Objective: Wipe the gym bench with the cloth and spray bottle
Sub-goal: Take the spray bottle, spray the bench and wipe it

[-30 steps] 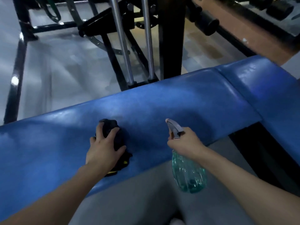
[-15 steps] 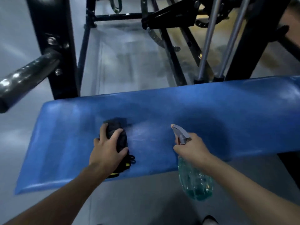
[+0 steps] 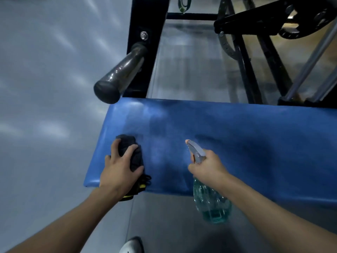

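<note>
The left forearm [image 3: 60,221], bare, comes in from 7 o'clock and reaches toward 1 o'clock with a straight wrist. The left hand [image 3: 121,172] lies palm down, its fingers [image 3: 116,147] spread and curled over the cloth [image 3: 127,143], thumb on its 3 o'clock side. The right forearm [image 3: 273,214], also bare, enters from 4 o'clock and runs toward 10 o'clock. The right hand [image 3: 206,168] shows its back to the camera and wraps the neck of the spray bottle [image 3: 211,203]. The two hands are apart, level with each other.
</note>
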`<control>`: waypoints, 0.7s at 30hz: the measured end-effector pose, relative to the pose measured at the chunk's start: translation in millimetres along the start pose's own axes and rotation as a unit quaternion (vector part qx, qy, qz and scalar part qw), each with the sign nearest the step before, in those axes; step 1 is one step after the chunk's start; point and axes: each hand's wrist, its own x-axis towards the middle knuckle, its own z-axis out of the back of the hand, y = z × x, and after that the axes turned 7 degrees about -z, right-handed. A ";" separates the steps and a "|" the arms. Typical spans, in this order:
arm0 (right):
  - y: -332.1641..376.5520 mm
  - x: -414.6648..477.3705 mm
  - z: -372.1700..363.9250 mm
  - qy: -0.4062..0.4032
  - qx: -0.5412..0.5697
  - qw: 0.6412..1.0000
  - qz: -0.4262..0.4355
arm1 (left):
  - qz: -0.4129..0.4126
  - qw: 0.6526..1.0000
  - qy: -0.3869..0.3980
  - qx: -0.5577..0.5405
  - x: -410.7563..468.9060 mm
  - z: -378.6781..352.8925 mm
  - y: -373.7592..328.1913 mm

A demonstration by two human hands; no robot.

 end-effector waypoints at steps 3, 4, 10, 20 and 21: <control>20.0 3.9 -27.0 0.028 -0.001 0.999 0.038 | 0.004 1.000 -0.023 -0.021 -5.6 9.5 24.2; 28.2 4.3 -36.1 0.033 -0.006 0.998 0.048 | 0.009 0.999 -0.028 -0.027 -7.2 12.6 32.1; 75.1 6.7 -86.9 0.026 -0.070 0.995 0.063 | 0.047 0.993 -0.076 -0.073 -16.0 25.5 75.1; 87.1 -0.8 -106.2 0.037 -0.042 0.996 0.065 | 0.028 0.978 -0.129 -0.159 -34.8 42.1 98.1; 85.5 -4.0 -100.7 0.037 -0.038 0.997 0.064 | 0.013 0.978 -0.130 -0.162 -34.5 45.4 90.7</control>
